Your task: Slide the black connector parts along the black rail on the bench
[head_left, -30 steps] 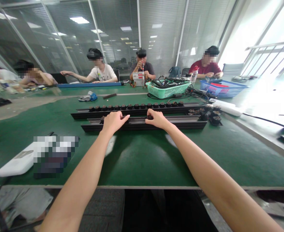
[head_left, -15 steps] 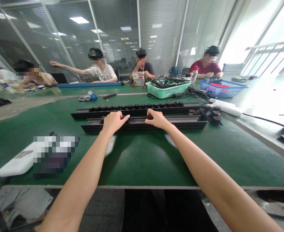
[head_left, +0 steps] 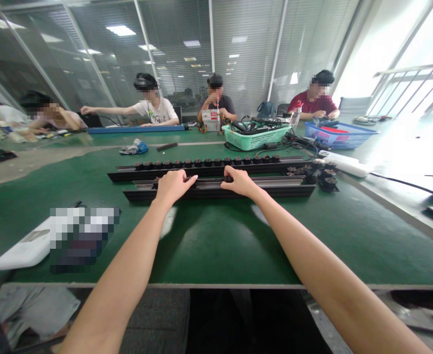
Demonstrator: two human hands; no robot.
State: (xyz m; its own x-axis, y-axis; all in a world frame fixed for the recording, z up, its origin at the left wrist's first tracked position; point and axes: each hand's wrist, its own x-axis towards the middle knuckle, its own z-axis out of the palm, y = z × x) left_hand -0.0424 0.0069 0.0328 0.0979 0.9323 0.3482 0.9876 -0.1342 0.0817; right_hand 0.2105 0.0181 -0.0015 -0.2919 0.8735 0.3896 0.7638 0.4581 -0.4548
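Note:
A long black rail (head_left: 209, 193) with a grooved channel lies across the table in front of me. My left hand (head_left: 172, 187) rests over its left half, fingers curled down and thumb stretched to the right; small dark parts show beside it, and what its fingers grip is hidden. My right hand (head_left: 239, 181) pinches a small black round part (head_left: 228, 179) at the channel, right of the middle. Behind lies a second black rail (head_left: 128, 173) carrying a row of several small black round parts (head_left: 198, 162). More such parts (head_left: 328, 183) are heaped at the right end.
A green basket of cables (head_left: 255, 140) and a blue basket (head_left: 337, 135) stand farther back. White boxy devices lie left (head_left: 28, 246) and right (head_left: 349, 164). A blue-grey cloth (head_left: 137, 147) is behind the rails. Several people sit across the table.
My hands and the rails look almost unchanged. Across the table, the outstretched hand of a person in a white shirt has lowered slightly.

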